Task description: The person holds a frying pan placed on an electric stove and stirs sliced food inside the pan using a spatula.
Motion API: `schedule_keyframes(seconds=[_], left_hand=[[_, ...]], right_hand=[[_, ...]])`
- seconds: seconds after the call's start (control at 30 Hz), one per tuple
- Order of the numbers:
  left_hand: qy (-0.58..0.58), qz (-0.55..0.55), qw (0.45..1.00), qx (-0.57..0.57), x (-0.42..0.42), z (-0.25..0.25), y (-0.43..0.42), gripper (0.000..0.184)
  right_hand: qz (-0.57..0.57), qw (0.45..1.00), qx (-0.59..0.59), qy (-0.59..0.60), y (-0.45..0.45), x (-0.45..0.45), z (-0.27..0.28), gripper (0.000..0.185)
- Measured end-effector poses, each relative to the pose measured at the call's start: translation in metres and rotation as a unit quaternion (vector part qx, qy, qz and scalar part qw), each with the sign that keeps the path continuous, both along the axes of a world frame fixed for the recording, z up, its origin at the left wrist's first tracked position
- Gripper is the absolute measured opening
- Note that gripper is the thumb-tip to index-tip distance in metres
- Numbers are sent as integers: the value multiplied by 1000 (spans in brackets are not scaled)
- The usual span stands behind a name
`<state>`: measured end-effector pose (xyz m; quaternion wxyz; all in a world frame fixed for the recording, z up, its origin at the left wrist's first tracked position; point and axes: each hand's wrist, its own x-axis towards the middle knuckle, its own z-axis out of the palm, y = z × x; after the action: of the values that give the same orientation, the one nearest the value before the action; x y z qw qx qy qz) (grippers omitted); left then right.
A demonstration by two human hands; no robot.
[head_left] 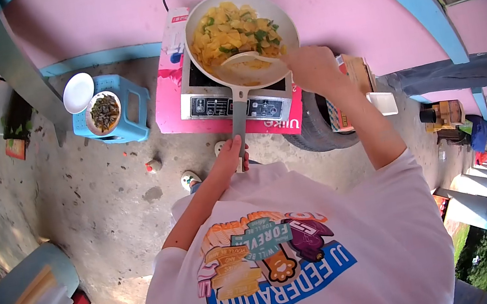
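Observation:
A white frying pan (282, 10) sits on an induction cooker (200, 107). Yellow slices with green pieces (233, 30), possibly potato and pepper, fill its far part. My left hand (231, 154) is closed round the pan's grey handle (240, 117), close to its end. At the pan's right rim, my right hand (315, 69) grips a pale spatula (250, 57). The spatula's head lies inside the pan, at the near edge of the food. My right fist hides the far end of the spatula's handle.
A pink box (170, 116) supports the cooker. On the left, a blue stool (138, 108) carries a white plate (79, 92) and a dish of dark food (105, 112). A tire (315, 124) stands right of the cooker, beside a carton (359, 73). The pink wall (104, 14) rises behind.

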<state>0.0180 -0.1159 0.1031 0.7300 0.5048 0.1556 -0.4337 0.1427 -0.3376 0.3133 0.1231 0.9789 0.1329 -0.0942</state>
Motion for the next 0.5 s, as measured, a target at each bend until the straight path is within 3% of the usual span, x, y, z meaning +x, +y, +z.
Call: schedule_keyframes(seconds=[0.1, 0.2, 0.27, 0.37, 0.5], left_hand=[[1, -4, 1000, -3, 0, 0, 0, 40], [-1, -8, 1000, -1, 0, 0, 0, 40], [-4, -10, 1000, -4, -2, -1, 0, 40], [-21, -1, 1000, -3, -1, -3, -1, 42], [-10, -6, 1000, -3, -1, -2, 0, 41]], right_hand=[[-15, 993, -64, 94, 5, 7, 62, 13], [24, 986, -104, 126, 10, 14, 51, 15], [79, 991, -92, 59, 20, 19, 8, 15], [24, 993, -108, 36, 29, 32, -20, 13], [36, 995, -84, 41, 17, 21, 37, 11]])
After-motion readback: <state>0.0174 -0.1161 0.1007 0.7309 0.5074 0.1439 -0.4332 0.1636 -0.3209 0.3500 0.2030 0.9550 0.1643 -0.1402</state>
